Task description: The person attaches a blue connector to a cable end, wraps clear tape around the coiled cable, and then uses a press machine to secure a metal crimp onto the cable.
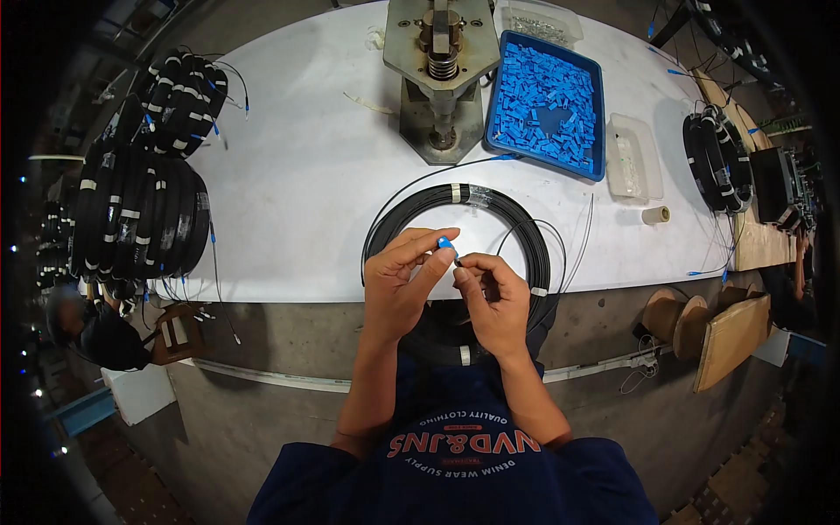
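My left hand [395, 287] pinches a small blue connector piece [444, 243] between thumb and forefinger, above the coil. Close beside it, my right hand [499, 308] has thumb and fingers pressed together on a thin black cable end [458, 262], which meets or nearly meets the blue piece; the fingers hide the joint. Under both hands lies a black cable coil [530, 241] bound with whitish tape, partly over the table's front edge. Another cable end with a blue tip [506, 157] reaches from the coil towards the tray.
A metal press [420, 105] stands at the back of the white table [289, 175]. Right of it are a blue tray [598, 140] of blue connector parts, a clear box [647, 162] and a small roll [655, 215]. Black coils [140, 214] are stacked left; a person [105, 332] sits there.
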Tool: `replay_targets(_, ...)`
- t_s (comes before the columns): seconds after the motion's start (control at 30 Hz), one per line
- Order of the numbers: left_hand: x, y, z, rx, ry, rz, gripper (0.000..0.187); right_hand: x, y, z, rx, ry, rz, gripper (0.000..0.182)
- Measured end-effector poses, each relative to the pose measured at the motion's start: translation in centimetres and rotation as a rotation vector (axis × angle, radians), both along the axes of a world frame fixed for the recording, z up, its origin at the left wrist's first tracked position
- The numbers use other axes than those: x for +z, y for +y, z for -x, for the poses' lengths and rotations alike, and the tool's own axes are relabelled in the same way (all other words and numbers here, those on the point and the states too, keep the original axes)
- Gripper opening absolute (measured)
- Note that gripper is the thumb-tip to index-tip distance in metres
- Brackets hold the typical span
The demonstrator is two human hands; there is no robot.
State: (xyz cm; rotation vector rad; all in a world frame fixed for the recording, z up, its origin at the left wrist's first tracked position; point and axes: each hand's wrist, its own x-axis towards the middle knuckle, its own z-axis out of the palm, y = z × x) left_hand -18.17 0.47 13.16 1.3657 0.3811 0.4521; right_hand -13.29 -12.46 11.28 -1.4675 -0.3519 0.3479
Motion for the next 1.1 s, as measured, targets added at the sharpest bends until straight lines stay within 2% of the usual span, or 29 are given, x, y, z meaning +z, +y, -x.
replay_targets(0.07,-0.3,0.0,0.1,-0.021,-0.009,-0.065,0.024,-0.3,-0.2,-0.1,0.053,0.057,-0.051,0.013)
replay_targets(0.17,-0.5,-0.4,0.0,-0.018,-0.023,-0.017,0.024,-0.5,-0.7,-0.2,0.077,0.001,-0.03,0.014)
replay_targets(0.37,-0.6,-1.6,0.1,0.02,-0.045,0.067,0.02,0.3,-0.8,-0.2,0.003,-0.058,0.007,0.013)
replay_targets(0.57,-0.3,-0.9,-0.1,-0.049,-0.03,0.009,0.017,1.1,-0.9,-0.6,0.03,-0.087,0.014,0.014)
replay_targets(0.8,-0.7,-1.2,-0.5,-0.027,-0.053,0.063,0.019,0.4,-0.8,-0.3,0.014,-0.015,0.034,0.013)
replay_targets(0.9,-1.4,-0.7,-0.4,-0.003,-0.077,0.194,0.02,0.5,-0.6,-0.8,0.078,0.004,0.002,0.016)
replay_targets(1.0,-1.8,0.0,-0.2,0.074,-0.117,0.344,0.022,0.1,-0.7,-1.5,0.112,-0.099,0.034,0.024)
replay_targets(1.1,-2.1,0.7,0.1,0.12,-0.117,0.375,0.022,0.4,-0.7,-1.8,0.094,-0.212,0.111,0.03)
